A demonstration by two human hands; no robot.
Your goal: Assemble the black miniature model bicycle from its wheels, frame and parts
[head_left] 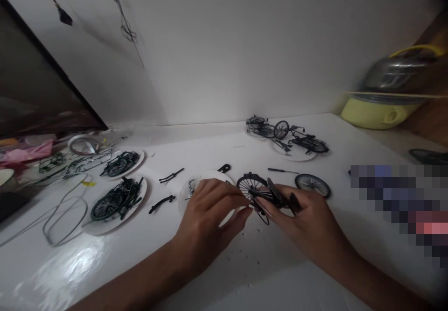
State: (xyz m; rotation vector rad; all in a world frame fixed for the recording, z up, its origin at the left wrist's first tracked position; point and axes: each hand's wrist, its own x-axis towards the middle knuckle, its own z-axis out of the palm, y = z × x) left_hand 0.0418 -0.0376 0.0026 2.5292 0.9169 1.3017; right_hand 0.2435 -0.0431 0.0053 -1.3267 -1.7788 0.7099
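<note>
Right hand (pixel 301 217) grips a small model bike (pixel 266 194) at mid-frame, bike at its 10 o'clock, long axis 9-to-3, wheel (pixel 251 185) toward 9. Left hand (pixel 210 213) pinches narrowly at the bike's 8 o'clock, above the white surface (pixel 224 147)

Small black model bicycle (pixel 264 194), partly assembled, held above the table.

Hidden, cropped and blurred parts

The right hand (pixel 301 215) covers the rear of the model bike (pixel 261 192), so its back wheel cannot be seen. The left hand (pixel 210 213) hides part of a paper plate (pixel 196 182); the bits on it are too small to name. A pixelated patch (pixel 402 203) masks the right side. The pot (pixel 392 94) is blurred, the dark panel (pixel 31 87) cut by the left edge.
</note>
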